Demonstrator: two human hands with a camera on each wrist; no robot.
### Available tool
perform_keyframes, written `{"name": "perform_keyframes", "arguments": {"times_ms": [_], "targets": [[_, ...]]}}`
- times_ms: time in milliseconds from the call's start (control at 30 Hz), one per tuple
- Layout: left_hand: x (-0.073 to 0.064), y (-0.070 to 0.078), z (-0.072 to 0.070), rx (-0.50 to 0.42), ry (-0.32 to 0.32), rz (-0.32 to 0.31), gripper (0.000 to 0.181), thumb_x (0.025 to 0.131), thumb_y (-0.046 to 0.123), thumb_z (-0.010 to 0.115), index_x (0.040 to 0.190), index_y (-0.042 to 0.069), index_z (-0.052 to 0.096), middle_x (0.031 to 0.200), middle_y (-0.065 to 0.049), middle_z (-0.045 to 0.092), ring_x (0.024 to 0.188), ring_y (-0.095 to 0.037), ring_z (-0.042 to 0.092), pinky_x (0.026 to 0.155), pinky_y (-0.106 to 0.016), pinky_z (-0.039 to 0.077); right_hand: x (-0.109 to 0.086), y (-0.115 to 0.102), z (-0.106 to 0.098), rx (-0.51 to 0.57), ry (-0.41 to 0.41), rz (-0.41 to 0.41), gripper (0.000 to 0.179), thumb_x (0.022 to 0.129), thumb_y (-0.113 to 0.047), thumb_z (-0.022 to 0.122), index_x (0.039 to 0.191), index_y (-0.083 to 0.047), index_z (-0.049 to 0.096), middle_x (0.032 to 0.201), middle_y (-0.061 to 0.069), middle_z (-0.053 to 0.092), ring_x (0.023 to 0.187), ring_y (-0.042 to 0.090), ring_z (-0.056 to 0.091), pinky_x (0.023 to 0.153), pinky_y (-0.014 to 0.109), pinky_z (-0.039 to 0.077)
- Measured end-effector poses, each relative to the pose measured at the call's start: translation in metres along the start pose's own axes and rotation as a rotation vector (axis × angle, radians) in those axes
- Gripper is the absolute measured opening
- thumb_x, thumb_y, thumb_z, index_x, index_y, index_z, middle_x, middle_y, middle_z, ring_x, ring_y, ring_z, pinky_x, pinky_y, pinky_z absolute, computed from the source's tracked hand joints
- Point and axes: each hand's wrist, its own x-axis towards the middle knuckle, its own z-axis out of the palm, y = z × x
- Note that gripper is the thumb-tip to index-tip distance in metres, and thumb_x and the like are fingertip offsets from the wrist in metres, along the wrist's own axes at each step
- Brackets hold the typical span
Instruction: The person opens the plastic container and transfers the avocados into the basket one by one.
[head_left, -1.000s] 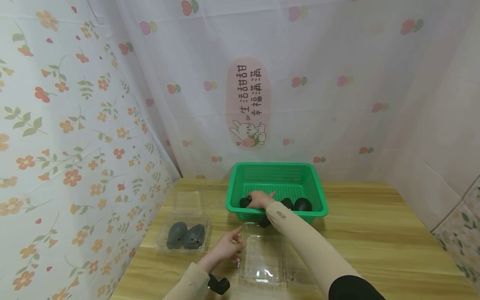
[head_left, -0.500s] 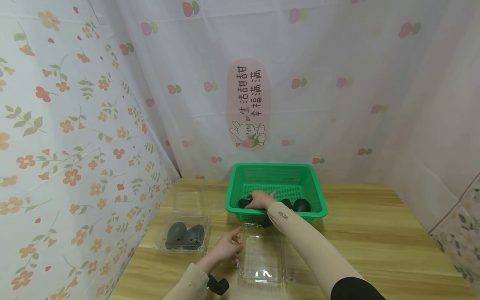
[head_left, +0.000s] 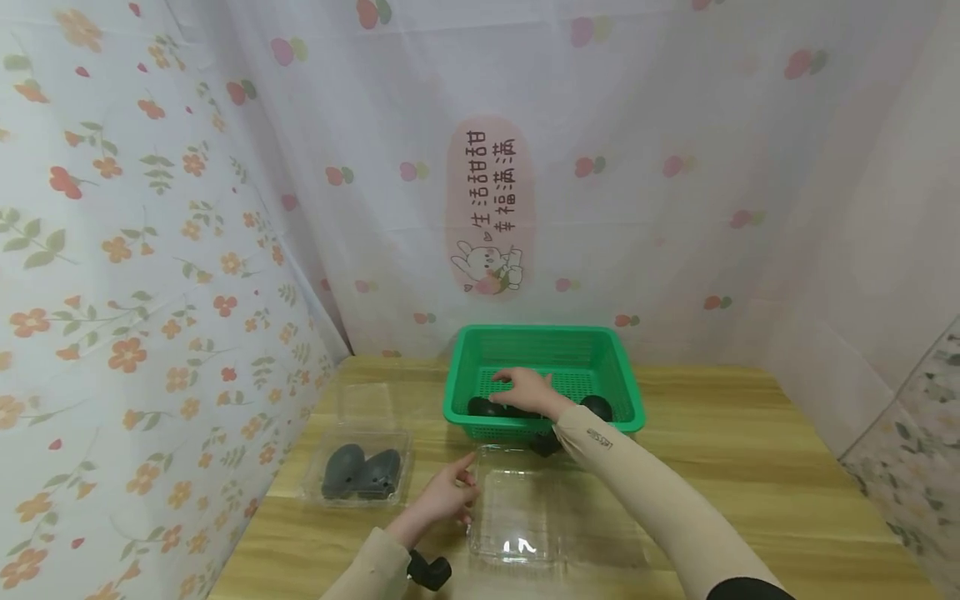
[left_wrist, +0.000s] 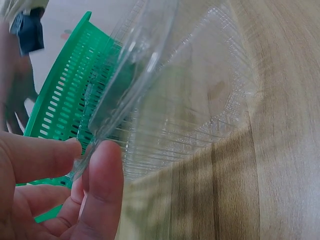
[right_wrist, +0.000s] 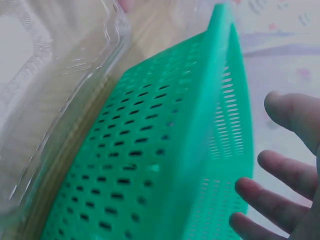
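Observation:
My left hand (head_left: 442,497) pinches the edge of a hinged clear plastic box (left_wrist: 130,85) between thumb and fingers. This box (head_left: 517,517) lies opened out on the table in front of the green basket (head_left: 455,367). Over the basket, my right hand (head_left: 525,392) has its fingers spread and nothing in its grasp; the right wrist view shows the fingers (right_wrist: 272,197) apart beside the basket wall. Beneath that hand lies a dark, smooth, egg-shaped thing (head_left: 486,407), with another dark one (head_left: 596,407) farther right, partly hidden by the basket's front rim.
At left stands a second clear box (head_left: 405,467), its lid up, with two dark grey egg-shaped things (head_left: 343,471) inside. The wooden table (head_left: 712,467) runs back to a patterned curtain (head_left: 637,167); a flowered curtain (head_left: 150,333) hangs along the left.
My right hand has lifted off the dark egg-shaped thing at the basket's left, and its fingers have opened. My left hand stays on the clear box. The head view has shifted slightly.

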Motion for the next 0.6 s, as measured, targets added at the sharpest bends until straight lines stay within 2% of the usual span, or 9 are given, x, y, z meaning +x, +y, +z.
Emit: {"name": "perform_keyframes", "arguments": {"times_ms": [100, 167, 267, 333, 400, 600], "targets": [[0.0, 0.0, 0.0, 0.007, -0.001, 0.008, 0.068, 0.09, -0.008, 0.057, 0.148, -0.009, 0.023, 0.096, -0.011, 0.048, 0.062, -0.016, 0.05, 0.044, -0.024, 0.049, -0.014, -0.004, -0.013, 0.009, 0.028, -0.022, 0.045, 0.089, -0.037, 0.069, 0.128, -0.015, 0.063, 0.126, 0.008, 0.061, 0.119, 0.031, 0.053, 0.101, 0.079, 0.007], [0.0, 0.0, 0.0, 0.009, -0.001, 0.011, 0.068, 0.09, -0.007, 0.057, 0.148, -0.01, 0.023, 0.096, -0.01, 0.048, 0.062, -0.016, 0.05, 0.044, -0.024, 0.049, -0.023, -0.007, -0.022, 0.003, 0.048, -0.044, 0.045, 0.088, -0.038, 0.07, 0.127, -0.015, 0.064, 0.122, 0.006, 0.062, 0.114, 0.03, 0.055, 0.101, 0.075, 0.018], [0.0, -0.001, -0.001, 0.008, -0.004, 0.008, 0.068, 0.09, -0.007, 0.057, 0.148, -0.009, 0.023, 0.097, -0.01, 0.048, 0.062, -0.016, 0.05, 0.045, -0.025, 0.05, -0.038, -0.009, -0.033, -0.012, 0.066, -0.07, 0.044, 0.088, -0.038, 0.07, 0.126, -0.015, 0.064, 0.117, 0.005, 0.064, 0.106, 0.027, 0.059, 0.096, 0.061, 0.039], [0.0, -0.001, -0.001, 0.004, -0.008, 0.005, 0.067, 0.091, -0.007, 0.057, 0.148, -0.009, 0.023, 0.097, -0.011, 0.048, 0.063, -0.016, 0.05, 0.045, -0.025, 0.05, -0.048, -0.01, -0.039, 0.005, 0.068, -0.081, 0.043, 0.089, -0.035, 0.069, 0.126, -0.013, 0.064, 0.117, 0.006, 0.064, 0.105, 0.027, 0.059, 0.088, 0.052, 0.047], [0.0, -0.002, -0.001, 0.005, -0.011, 0.004, 0.067, 0.091, -0.007, 0.057, 0.148, -0.009, 0.023, 0.097, -0.011, 0.048, 0.063, -0.015, 0.05, 0.045, -0.025, 0.05, -0.059, -0.01, -0.043, 0.028, 0.071, -0.082, 0.043, 0.09, -0.033, 0.069, 0.126, -0.012, 0.063, 0.116, 0.006, 0.064, 0.104, 0.026, 0.059, 0.084, 0.046, 0.051], [0.0, 0.0, 0.001, 0.001, -0.009, 0.013, 0.067, 0.09, -0.008, 0.057, 0.148, -0.01, 0.022, 0.097, -0.013, 0.048, 0.059, -0.015, 0.049, 0.044, -0.025, 0.05, -0.091, -0.009, -0.05, 0.091, 0.078, -0.073, 0.036, 0.088, -0.031, 0.071, 0.117, -0.009, 0.067, 0.103, 0.002, 0.067, 0.096, 0.02, 0.061, 0.08, 0.039, 0.052]]}}
